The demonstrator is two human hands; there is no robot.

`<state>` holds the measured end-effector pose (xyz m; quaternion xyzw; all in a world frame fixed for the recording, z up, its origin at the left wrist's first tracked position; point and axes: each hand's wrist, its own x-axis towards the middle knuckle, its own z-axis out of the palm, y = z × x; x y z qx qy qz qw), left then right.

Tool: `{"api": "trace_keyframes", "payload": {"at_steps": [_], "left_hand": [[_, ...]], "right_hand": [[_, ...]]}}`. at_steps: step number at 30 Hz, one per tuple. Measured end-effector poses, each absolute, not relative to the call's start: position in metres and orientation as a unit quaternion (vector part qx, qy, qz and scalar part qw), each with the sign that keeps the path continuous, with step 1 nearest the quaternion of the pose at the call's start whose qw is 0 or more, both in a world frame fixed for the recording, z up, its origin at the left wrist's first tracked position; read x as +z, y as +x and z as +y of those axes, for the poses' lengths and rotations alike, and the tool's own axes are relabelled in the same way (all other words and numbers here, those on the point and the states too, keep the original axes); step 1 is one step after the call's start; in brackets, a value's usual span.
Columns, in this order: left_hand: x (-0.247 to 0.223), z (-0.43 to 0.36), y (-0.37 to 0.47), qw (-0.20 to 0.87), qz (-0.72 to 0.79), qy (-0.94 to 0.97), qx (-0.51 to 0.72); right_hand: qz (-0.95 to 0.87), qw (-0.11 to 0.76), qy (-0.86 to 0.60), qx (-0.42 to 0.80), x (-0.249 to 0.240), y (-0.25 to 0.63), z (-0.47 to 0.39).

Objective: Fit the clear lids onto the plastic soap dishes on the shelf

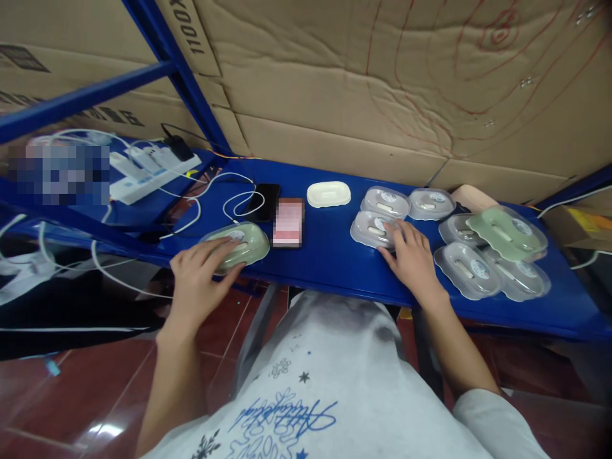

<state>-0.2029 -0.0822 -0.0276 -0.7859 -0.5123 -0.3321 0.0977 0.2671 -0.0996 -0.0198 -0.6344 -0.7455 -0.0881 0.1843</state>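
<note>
My left hand [203, 264] lies over a green oval plastic box [253, 245] with a clear lid and a round label, near the shelf's front left edge. Its fingers rest on the lid and the thumb bends round the near side. On the right, my right hand [408, 255] grips a grey oval box [368, 228] at its right end, fingers on top and thumb at the near edge. Touching that one from behind is another grey lidded box [385, 203]. A cream oval tray [329, 194] sits alone toward the back.
Several more grey boxes [468, 271] and a green one [509, 233] stacked on top stand at the right. A dark phone [265, 201], a pink-screened device [287, 222] and white cables [205, 185] lie left of centre. Cardboard [335, 140] walls the back.
</note>
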Motion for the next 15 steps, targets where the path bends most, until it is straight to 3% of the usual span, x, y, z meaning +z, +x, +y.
{"api": "trace_keyframes", "payload": {"at_steps": [6, 11, 15], "left_hand": [[-0.028, -0.080, -0.197, 0.055, -0.462, -0.805, -0.369], [-0.018, -0.083, -0.180, 0.062, -0.448, -0.807, -0.380], [0.000, -0.090, -0.169, 0.069, -0.445, -0.804, -0.388]], "right_hand": [[-0.759, 0.110, -0.639, -0.059, -0.012, 0.281, -0.074], [-0.734, 0.041, -0.676, -0.046, 0.029, 0.347, -0.043], [-0.673, 0.057, -0.731, -0.097, 0.061, 0.408, -0.016]]}}
